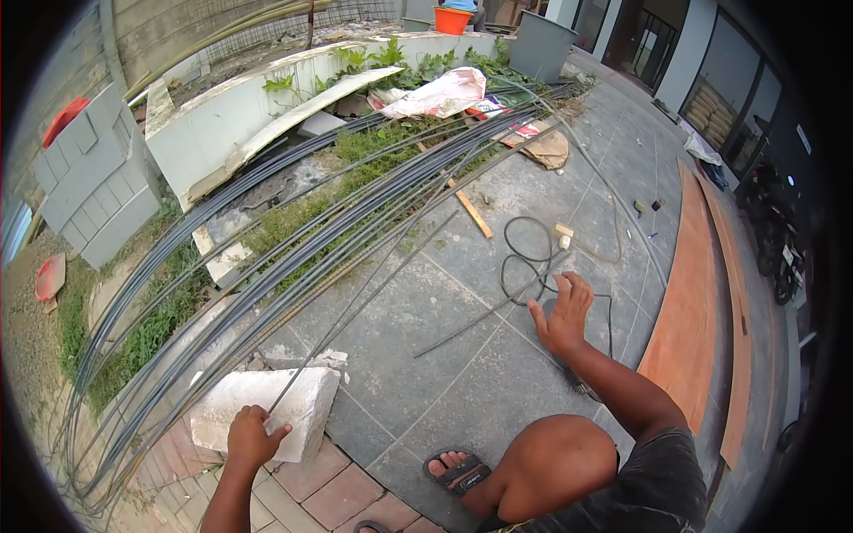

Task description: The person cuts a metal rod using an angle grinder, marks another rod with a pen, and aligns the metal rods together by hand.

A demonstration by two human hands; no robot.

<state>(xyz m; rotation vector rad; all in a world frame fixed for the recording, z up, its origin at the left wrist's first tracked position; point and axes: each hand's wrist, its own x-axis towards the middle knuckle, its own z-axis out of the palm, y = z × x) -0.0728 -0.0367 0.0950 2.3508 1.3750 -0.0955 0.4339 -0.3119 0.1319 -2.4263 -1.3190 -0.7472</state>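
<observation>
A rod [291, 383] is seemingly being positioned at the block [304, 410] by the curled left hand [252, 437], grip unclear. The right hand [563, 322] is being held open; steadying is likely being required.

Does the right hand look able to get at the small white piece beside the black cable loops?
Probably yes: the right hand looks open and empty, and the small white piece lies uncovered beyond its fingertips, nothing visibly blocking it; hand height is hard to judge.
</observation>
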